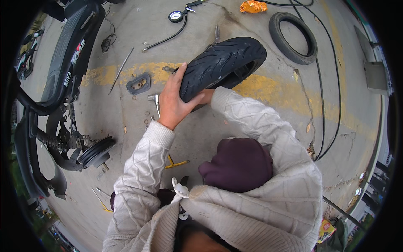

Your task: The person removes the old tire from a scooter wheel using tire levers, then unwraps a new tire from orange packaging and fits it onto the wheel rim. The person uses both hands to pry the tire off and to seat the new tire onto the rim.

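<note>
A black scooter tyre (222, 61) with a grooved tread is tilted up in front of me, its open inner side facing right and toward me. My left hand (173, 101) is closed on its left end, fingers over the tread and thumb along the lower edge. Beneath the tyre, my right hand (205, 97) reaches in from the right against its lower side; its fingers are hidden. A socket wrench (154, 100) lies on the ground beside my left hand. Just left of that is a grey oval tray (139, 84) with small parts in it.
At left stands a black scooter (67, 54) with a bare wheel hub (97, 153). A second tyre (275, 40), an air hose (321, 90) and an orange bag (253, 6) lie farther right. A pressure gauge (176, 16), a metal bar (121, 70) and a yellow T-handle tool (176, 164) lie around.
</note>
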Action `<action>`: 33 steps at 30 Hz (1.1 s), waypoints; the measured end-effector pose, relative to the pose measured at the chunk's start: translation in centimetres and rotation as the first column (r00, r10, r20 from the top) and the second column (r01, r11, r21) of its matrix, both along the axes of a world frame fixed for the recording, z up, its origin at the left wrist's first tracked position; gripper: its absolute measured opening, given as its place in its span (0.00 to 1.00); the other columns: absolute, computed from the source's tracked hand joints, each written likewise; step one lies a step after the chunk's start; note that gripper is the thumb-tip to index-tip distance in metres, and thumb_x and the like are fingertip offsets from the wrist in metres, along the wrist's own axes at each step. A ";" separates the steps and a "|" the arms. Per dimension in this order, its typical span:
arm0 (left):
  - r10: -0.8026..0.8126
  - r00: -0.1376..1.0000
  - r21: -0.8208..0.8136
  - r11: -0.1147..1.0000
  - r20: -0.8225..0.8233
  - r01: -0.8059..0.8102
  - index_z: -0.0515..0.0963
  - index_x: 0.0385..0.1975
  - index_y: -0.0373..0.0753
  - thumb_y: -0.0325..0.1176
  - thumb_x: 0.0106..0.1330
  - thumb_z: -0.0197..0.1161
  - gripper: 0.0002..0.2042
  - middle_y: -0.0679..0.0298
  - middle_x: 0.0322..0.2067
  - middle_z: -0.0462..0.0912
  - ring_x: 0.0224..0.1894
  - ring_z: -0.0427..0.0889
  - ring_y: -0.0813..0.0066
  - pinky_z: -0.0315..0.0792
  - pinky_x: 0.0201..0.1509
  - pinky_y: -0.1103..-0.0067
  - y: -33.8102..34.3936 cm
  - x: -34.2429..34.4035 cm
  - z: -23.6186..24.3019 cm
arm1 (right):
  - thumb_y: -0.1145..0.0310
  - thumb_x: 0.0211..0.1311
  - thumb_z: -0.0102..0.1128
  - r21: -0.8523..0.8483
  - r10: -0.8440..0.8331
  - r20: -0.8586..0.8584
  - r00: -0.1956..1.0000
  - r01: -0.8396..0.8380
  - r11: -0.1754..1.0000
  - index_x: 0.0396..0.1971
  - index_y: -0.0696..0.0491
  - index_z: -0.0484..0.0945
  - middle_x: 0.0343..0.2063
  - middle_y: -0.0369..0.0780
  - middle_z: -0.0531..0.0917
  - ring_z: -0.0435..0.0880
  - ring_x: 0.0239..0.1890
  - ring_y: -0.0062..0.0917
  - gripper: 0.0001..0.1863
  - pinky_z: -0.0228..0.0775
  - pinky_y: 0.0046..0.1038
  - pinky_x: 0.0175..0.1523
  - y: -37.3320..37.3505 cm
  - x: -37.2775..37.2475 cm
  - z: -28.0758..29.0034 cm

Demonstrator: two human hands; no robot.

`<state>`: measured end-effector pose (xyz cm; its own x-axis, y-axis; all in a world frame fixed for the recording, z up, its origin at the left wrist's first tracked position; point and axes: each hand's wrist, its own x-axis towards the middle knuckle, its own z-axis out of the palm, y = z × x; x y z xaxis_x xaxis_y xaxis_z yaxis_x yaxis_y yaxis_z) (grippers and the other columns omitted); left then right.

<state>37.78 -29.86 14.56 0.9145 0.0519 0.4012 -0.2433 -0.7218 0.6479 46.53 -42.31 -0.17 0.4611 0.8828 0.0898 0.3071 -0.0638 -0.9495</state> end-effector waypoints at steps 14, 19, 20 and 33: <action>-0.066 0.989 0.105 0.991 -0.132 0.081 0.67 0.65 0.53 0.40 0.45 0.76 0.41 0.59 0.40 0.80 0.40 0.82 0.58 0.76 0.43 0.68 -5.5 5.0 4.3 | 0.70 0.62 0.59 -0.029 -0.032 -0.999 -0.012 0.792 0.610 0.65 0.53 0.63 0.51 0.42 0.77 0.75 0.56 0.30 0.31 0.64 0.34 0.65 -0.8 -3.1 3.3; -0.031 0.986 0.098 0.994 -0.166 0.048 0.68 0.64 0.53 0.40 0.46 0.76 0.40 0.60 0.45 0.81 0.44 0.83 0.56 0.77 0.45 0.68 -5.9 7.6 4.1 | 0.71 0.61 0.60 0.014 0.130 -0.990 -0.049 0.897 0.442 0.66 0.52 0.61 0.49 0.41 0.78 0.77 0.54 0.29 0.33 0.65 0.35 0.65 -5.2 -0.6 6.2; 0.008 0.977 -0.001 1.000 -0.215 -0.009 0.67 0.65 0.48 0.38 0.47 0.76 0.40 0.56 0.50 0.80 0.48 0.82 0.57 0.76 0.50 0.69 -4.9 8.2 4.0 | 0.74 0.60 0.58 0.170 0.033 -0.984 0.176 0.866 0.471 0.66 0.52 0.60 0.35 0.38 0.79 0.79 0.38 0.27 0.33 0.71 0.36 0.54 -7.2 0.5 6.3; -0.078 0.985 -0.128 0.990 -0.154 0.058 0.60 0.68 0.37 0.34 0.49 0.72 0.43 0.47 0.55 0.72 0.56 0.74 0.56 0.68 0.61 0.71 -5.8 9.4 3.6 | 0.58 0.55 0.65 -0.212 -0.182 0.915 0.361 0.812 0.544 0.64 0.58 0.65 0.58 0.56 0.70 0.66 0.62 0.51 0.37 0.50 0.52 0.68 -13.2 5.7 1.5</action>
